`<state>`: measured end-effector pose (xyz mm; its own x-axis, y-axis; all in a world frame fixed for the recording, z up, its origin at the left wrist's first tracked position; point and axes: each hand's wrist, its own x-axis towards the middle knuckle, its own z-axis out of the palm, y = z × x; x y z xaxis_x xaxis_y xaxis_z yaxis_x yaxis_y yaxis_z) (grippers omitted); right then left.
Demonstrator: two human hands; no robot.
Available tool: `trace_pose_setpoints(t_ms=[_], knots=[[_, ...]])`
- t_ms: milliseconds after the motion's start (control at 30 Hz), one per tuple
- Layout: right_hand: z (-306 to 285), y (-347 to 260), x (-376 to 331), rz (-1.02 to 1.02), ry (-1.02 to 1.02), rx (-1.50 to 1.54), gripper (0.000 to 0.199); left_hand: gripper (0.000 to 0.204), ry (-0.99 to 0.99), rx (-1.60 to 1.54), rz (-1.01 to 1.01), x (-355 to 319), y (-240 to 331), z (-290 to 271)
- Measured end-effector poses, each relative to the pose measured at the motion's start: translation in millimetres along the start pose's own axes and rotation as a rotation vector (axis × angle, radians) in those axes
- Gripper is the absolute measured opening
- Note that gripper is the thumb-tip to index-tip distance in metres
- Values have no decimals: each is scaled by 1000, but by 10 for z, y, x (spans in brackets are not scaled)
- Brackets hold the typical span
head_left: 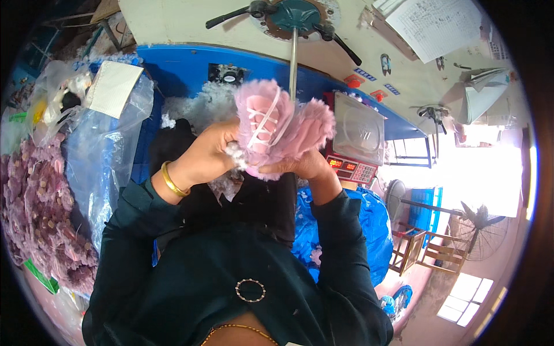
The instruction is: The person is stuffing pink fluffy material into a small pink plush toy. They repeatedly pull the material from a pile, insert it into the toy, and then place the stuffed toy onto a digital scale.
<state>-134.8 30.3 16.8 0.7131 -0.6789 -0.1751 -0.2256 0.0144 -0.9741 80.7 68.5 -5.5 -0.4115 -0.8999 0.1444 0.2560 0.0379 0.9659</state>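
Both your hands are clamped on one pink plush piece, just toward twelve o'clock from mid-view: your left hand at its eight o'clock, beside a white stuffing tuft, your right hand at its five. A scale sits toward two o'clock.

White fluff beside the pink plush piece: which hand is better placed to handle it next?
Left, likely: the left hand is up against the white fluff, while the right hand supports the pink plush piece.
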Motion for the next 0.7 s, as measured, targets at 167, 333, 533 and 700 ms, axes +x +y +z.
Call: trace_pose_setpoints(t_ms=[167,333,533,700], knots=[[-145,1128,-128,-380,148,-731,66,29,-78,539,304,102,38,-31],[-198,483,-123,-137,-68,151,72,26,48,514,341,104,-184,5],[-470,135,19,-821,350,-1036,26,20,249,526,506,530,-339,24],[-560,86,302,-393,538,-442,24,30,395,809,518,1007,-475,-92]])
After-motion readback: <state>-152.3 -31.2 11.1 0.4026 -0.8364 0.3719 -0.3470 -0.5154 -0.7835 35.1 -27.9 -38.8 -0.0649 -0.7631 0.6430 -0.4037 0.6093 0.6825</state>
